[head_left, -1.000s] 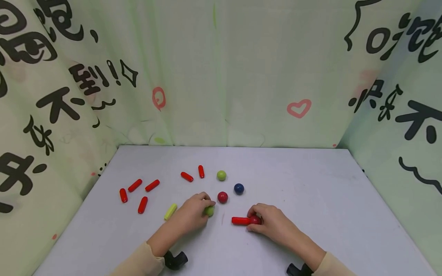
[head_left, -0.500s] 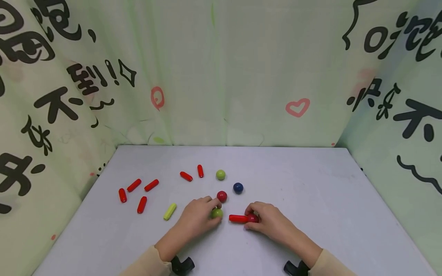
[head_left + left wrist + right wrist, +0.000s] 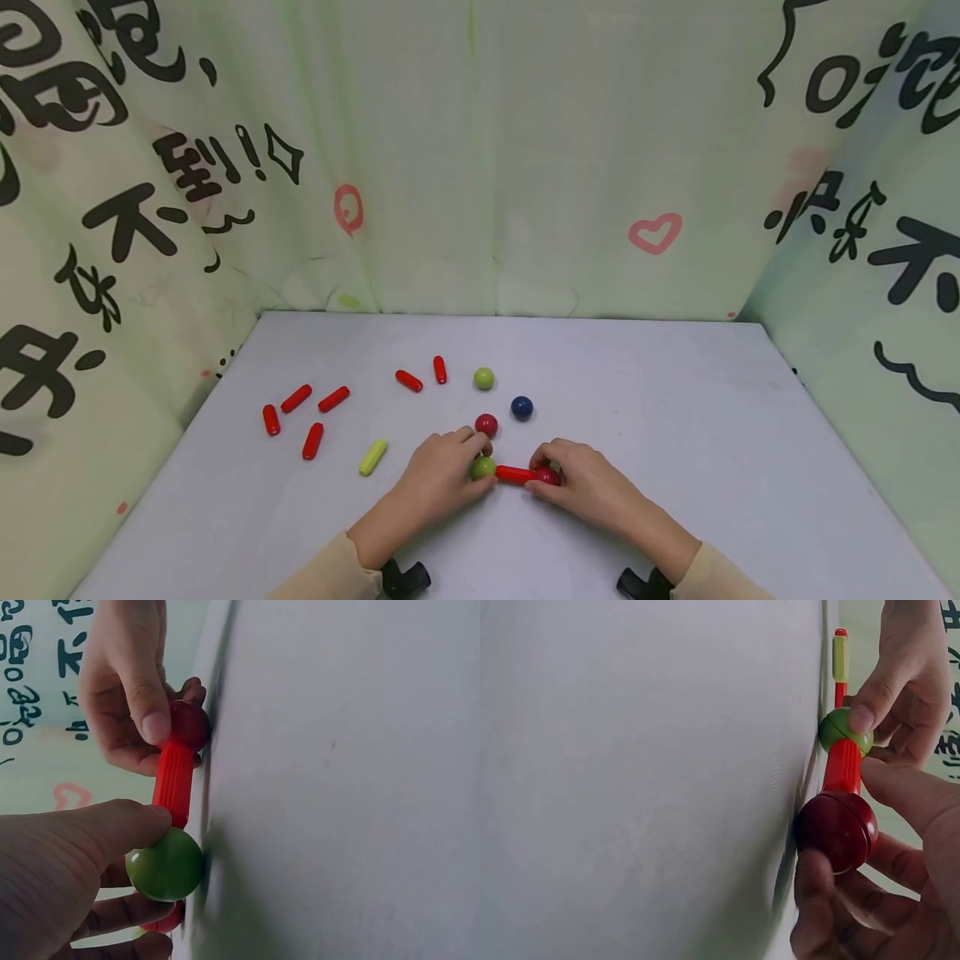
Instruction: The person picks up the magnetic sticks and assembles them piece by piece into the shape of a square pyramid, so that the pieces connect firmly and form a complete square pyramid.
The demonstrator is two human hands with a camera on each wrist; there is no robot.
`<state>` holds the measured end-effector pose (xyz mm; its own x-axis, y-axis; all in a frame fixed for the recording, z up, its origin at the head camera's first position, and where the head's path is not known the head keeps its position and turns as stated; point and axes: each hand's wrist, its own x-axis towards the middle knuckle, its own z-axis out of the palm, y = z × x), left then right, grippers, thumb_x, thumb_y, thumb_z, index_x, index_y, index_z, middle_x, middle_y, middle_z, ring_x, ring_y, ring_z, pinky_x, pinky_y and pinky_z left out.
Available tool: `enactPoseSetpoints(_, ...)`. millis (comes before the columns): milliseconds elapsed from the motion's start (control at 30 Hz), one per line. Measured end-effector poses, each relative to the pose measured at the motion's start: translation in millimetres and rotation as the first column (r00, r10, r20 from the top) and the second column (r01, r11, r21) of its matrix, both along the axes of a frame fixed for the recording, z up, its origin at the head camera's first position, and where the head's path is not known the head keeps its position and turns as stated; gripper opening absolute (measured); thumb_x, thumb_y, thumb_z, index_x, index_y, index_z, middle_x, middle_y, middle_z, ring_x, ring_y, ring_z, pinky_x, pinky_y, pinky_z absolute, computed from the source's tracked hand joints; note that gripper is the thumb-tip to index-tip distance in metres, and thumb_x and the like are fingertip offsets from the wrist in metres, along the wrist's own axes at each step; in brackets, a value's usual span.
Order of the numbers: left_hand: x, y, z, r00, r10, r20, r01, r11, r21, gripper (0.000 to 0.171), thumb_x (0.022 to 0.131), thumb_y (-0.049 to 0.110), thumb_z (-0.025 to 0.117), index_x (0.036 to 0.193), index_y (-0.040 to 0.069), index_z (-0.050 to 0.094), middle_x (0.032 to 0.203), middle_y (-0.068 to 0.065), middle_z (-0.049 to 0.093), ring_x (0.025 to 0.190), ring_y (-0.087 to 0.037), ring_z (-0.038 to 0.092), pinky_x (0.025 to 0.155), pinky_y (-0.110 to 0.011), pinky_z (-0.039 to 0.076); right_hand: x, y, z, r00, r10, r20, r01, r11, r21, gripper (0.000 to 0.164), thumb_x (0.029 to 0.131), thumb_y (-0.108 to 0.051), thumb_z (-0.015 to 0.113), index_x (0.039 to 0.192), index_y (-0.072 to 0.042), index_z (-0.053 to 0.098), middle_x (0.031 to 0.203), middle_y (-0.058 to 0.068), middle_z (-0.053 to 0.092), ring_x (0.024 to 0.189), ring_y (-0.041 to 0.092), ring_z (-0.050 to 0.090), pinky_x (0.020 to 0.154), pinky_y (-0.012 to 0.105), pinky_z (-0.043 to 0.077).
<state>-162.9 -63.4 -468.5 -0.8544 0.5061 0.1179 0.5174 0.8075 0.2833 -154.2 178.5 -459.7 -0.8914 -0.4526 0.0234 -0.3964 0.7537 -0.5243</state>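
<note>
My left hand (image 3: 442,475) pinches a green ball (image 3: 166,864) between thumb and fingers. In my right hand (image 3: 592,479) is a dark red ball (image 3: 834,832), with a ridged red rod (image 3: 174,780) sticking out of it towards the left. The rod's free end meets the green ball in the head view; whether it sits inside a hole there I cannot tell. Both balls are low over the white table, and fingers cover parts of them. Just behind my left fingers lies another red ball (image 3: 486,425).
Beyond the hands are a blue ball (image 3: 522,407) and a second green ball (image 3: 483,378). A yellow-green rod (image 3: 372,457) lies left of my left hand. Several short red rods (image 3: 312,441) are scattered on the left of the white table (image 3: 675,400). Printed curtains surround it.
My left hand has moved right with the green ball, bringing it from a gap up to the red rod's end. My right hand has shifted slightly left, still holding the red ball.
</note>
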Motion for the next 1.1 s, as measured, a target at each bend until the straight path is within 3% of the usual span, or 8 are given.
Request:
enactPoseSetpoints(167, -1.1, 1, -1.7, 1.000, -0.020, -0.014, 0.021, 1.000, 0.018, 0.034, 0.088, 0.037, 0.082, 0.113, 0.019, 0.068, 0.097, 0.006, 0.065, 0.074, -0.004, 0.051, 0.072, -0.024, 0.048, 0.8, -4, 4.2, 0.998, -0.017, -0.066, 0.021, 0.998, 0.059, 0.016, 0.089, -0.032, 0.081, 0.098, -0.023, 0.072, 0.083, -0.014, 0.062, 0.071, 0.002, 0.050, 0.063, 0.022, 0.046)
enactPoseSetpoints(300, -3.0, 2, -1.4, 0.999, -0.043, -0.017, 0.044, 0.998, 0.046, 0.035, 0.089, 0.036, 0.082, 0.115, 0.019, 0.067, 0.101, 0.007, 0.068, 0.079, -0.005, 0.054, 0.076, -0.026, 0.050, -1.5, -9, 7.4, 0.997, 0.041, -0.067, -0.041, 0.999, 0.002, 0.011, 0.091, -0.024, 0.079, 0.098, -0.020, 0.071, 0.088, -0.011, 0.066, 0.074, 0.004, 0.053, 0.066, 0.022, 0.048)
enactPoseSetpoints(433, -3.9, 5, -0.9, 0.999, -0.052, 0.006, 0.051, 0.995, 0.084, 0.035, 0.089, 0.033, 0.083, 0.116, 0.019, 0.067, 0.101, 0.008, 0.071, 0.082, -0.004, 0.057, 0.080, -0.028, 0.051, -3.7, -15, 8.9, 0.996, 0.080, 0.040, -0.076, 0.993, -0.089, 0.013, 0.091, -0.015, 0.078, 0.099, -0.017, 0.068, 0.088, -0.010, 0.066, 0.074, 0.003, 0.058, 0.065, 0.021, 0.050)
enactPoseSetpoints(633, -5.2, 2, 4.1, 0.998, -0.036, 0.053, 0.028, 0.990, 0.135, 0.038, 0.087, 0.032, 0.085, 0.118, 0.018, 0.068, 0.106, 0.005, 0.075, 0.090, -0.008, 0.065, 0.085, -0.030, 0.055, -2.9, -20, 9.5, 0.985, 0.043, 0.169, -0.017, 0.989, -0.149, 0.018, 0.089, -0.009, 0.078, 0.094, -0.015, 0.063, 0.083, -0.008, 0.068, 0.072, 0.004, 0.062, 0.063, 0.021, 0.052)
enactPoseSetpoints(733, -7.8, -7, 12.4, 0.998, 0.026, 0.063, -0.036, 0.985, 0.167, 0.036, 0.088, 0.032, 0.084, 0.117, 0.018, 0.069, 0.110, 0.003, 0.074, 0.100, -0.014, 0.068, 0.089, -0.033, 0.057, -1.6, -19, 11.2, 0.978, -0.016, 0.208, 0.049, 0.987, -0.152, 0.019, 0.088, -0.008, 0.077, 0.091, -0.015, 0.059, 0.078, -0.007, 0.066, 0.070, 0.007, 0.060, 0.062, 0.022, 0.051)
enactPoseSetpoints(867, -10.4, -23, 23.2, 0.986, 0.158, 0.060, -0.166, 0.974, 0.154, 0.029, 0.090, 0.029, 0.082, 0.115, 0.018, 0.070, 0.110, 0.000, 0.073, 0.103, -0.018, 0.064, 0.088, -0.035, 0.058, -1.2, -13, 12.7, 0.963, -0.104, 0.250, 0.146, 0.977, -0.153, 0.019, 0.087, -0.006, 0.075, 0.089, -0.013, 0.057, 0.076, -0.005, 0.064, 0.070, 0.012, 0.058, 0.060, 0.024, 0.048)
enactPoseSetpoints(1000, -12.1, -42, 26.5, 0.954, 0.294, 0.053, -0.297, 0.952, 0.073, 0.030, 0.088, 0.025, 0.083, 0.115, 0.016, 0.071, 0.113, -0.004, 0.070, 0.105, -0.022, 0.059, 0.087, -0.036, 0.059, -0.3, -5, 12.4, 0.947, -0.159, 0.279, 0.207, 0.966, -0.153, 0.018, 0.085, -0.006, 0.074, 0.088, -0.013, 0.057, 0.077, -0.003, 0.063, 0.073, 0.013, 0.057, 0.060, 0.026, 0.047)
enactPoseSetpoints(1100, -14.1, -57, 25.8, 0.922, 0.383, 0.048, -0.384, 0.923, 0.004, 0.035, 0.088, 0.024, 0.083, 0.118, 0.013, 0.070, 0.117, -0.009, 0.066, 0.107, -0.026, 0.056, 0.087, -0.039, 0.059, 1.4, 1, 12.2, 0.932, -0.195, 0.306, 0.254, 0.953, -0.164, 0.017, 0.086, -0.006, 0.073, 0.088, -0.012, 0.057, 0.080, -0.002, 0.064, 0.074, 0.014, 0.058, 0.060, 0.027, 0.047)
